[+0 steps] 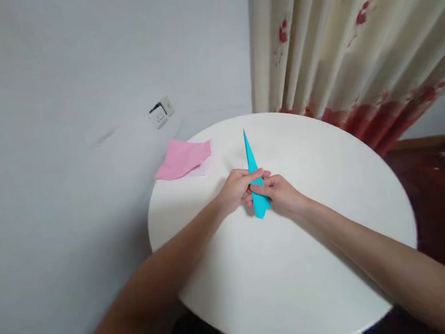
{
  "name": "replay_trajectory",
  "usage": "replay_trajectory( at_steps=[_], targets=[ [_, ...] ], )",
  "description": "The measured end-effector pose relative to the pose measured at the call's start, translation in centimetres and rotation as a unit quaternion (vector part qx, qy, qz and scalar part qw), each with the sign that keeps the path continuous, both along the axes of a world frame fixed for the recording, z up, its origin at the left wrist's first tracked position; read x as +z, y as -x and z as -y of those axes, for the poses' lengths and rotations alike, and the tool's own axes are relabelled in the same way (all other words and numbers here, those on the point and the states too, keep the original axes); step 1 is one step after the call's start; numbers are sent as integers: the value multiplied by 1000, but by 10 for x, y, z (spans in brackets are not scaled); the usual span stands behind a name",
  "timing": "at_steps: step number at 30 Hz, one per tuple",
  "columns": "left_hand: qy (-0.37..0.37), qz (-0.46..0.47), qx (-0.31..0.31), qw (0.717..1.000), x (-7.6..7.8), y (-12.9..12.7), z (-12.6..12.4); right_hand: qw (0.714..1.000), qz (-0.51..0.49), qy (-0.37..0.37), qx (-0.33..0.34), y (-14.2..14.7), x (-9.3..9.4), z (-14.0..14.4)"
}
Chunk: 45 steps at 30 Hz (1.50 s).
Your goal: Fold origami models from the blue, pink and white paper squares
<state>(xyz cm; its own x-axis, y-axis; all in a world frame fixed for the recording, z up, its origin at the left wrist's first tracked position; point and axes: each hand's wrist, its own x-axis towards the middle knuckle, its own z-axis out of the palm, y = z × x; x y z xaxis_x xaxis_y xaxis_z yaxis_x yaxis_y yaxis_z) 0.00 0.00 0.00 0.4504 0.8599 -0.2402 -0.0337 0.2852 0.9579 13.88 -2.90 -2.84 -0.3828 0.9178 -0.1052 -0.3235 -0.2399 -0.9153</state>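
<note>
A folded sheet of bright blue paper (252,159), long and narrow with a sharp tip pointing away from me, is held over the middle of the white table. My left hand (238,187) grips it from the left, thumb lying across its upper face. From the right, my right hand (283,193) pinches the same paper slightly lower, its thumb on top. The fingers beneath the paper are partly hidden. The wider end, with uneven folded edges, sticks out below both hands.
Pink paper (183,159) lies on a white sheet (201,169) at the round table's (295,285) far left edge. Behind stands a wall with a socket (158,115). A cream curtain with red flowers (321,49) hangs at the back right.
</note>
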Motion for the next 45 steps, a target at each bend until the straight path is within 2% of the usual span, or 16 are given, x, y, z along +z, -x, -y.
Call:
replay_trajectory(
  at_steps=[6,8,11,12,13,16,18,21,24,26,30,33,40,43,45],
  targets=[
    [-102,44,117,987,3,15,-19,991,99,3,87,-2,12,10],
    [-105,57,135,984,4,21,-26,981,140,18,135,-5,14,10],
    [-94,65,143,983,3,27,-34,950,205,39,233,-16,16,5],
    [-88,65,142,984,3,27,-35,947,222,45,230,-20,16,2],
    [-83,64,137,985,3,27,-35,951,236,45,196,-24,17,-1],
    [-73,61,109,989,0,23,-29,971,238,-12,3,-31,20,-9],
    [-67,65,88,992,-2,17,-23,975,203,-71,-53,-29,21,-10],
    [-44,79,56,994,-6,7,-12,978,162,-125,-27,-19,18,-6],
    [-30,81,13,996,-8,2,-6,975,171,-129,-51,-10,11,-2],
    [-53,73,9,996,-7,4,-8,977,172,-117,-49,-8,7,-1],
    [-128,68,68,987,0,16,-20,981,173,-89,-4,-10,6,0],
    [-150,80,111,979,6,26,-29,979,184,-82,32,-11,9,2],
    [-168,131,197,957,12,40,-43,972,206,-80,79,-13,15,6],
    [-150,159,237,946,13,50,-53,969,211,-81,101,-14,12,5],
    [-130,167,255,944,14,54,-57,970,211,-81,92,-14,10,5]
  ],
)
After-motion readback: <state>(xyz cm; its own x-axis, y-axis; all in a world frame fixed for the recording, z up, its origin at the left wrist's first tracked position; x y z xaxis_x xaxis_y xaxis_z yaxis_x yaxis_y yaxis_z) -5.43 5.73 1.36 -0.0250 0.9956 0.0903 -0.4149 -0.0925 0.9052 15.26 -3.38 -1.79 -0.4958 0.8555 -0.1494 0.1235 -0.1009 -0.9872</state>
